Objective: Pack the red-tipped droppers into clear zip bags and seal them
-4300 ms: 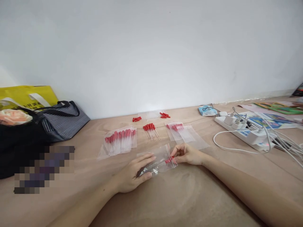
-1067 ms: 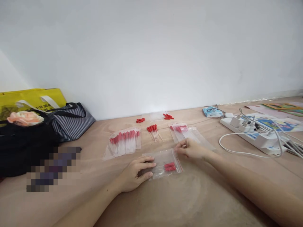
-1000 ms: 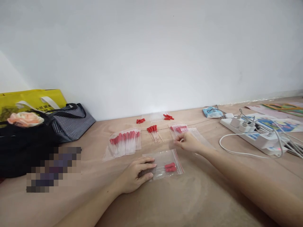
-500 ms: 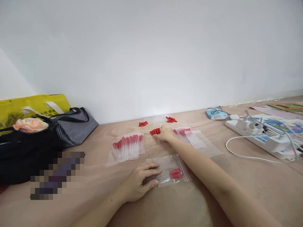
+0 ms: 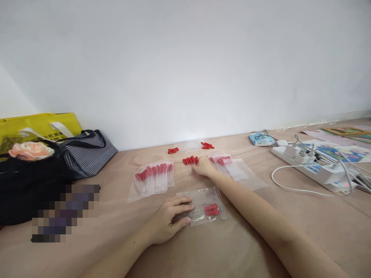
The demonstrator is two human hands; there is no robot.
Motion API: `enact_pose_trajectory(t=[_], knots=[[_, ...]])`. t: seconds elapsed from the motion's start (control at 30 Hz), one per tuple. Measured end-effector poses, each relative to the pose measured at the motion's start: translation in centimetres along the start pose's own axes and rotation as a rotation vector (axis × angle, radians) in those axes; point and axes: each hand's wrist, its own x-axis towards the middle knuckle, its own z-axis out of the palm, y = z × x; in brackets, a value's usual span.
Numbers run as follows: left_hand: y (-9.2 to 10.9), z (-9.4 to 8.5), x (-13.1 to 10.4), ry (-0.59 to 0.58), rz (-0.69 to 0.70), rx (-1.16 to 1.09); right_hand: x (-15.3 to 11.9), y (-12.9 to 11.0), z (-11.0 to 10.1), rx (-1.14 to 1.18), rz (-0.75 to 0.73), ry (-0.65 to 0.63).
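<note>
While left hand pins clear zip bag flat — red caps inside — right hand fingers touch loose droppers.

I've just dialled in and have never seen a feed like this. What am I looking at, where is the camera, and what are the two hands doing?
One camera, worn on a person's head, looks down at a brown table; there is no robot. The left hand lies flat on a clear zip bag with red-capped droppers inside. The right hand reaches to a loose bunch of droppers; whether it grips one I cannot tell. Beside it are a filled bag pile, more bags and a power strip; fabric bags sit far left.
</note>
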Motion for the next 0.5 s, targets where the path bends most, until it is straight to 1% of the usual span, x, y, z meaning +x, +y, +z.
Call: enact_pose_trajectory(t=[0.2,0.4,0.5], knots=[[-0.2,0.1,0.0,-0.007,0.009,0.009,-0.7,1.1,-0.4,0.029,0.084,-0.007],[-0.4,0.1,0.0,-0.018,0.002,0.019,-1.7,2.5,-0.9,0.154,0.111,-0.106],[-0.3,0.1,0.0,-0.012,0.008,0.004,-1.5,2.6,-1.1,0.211,0.125,-0.104]])
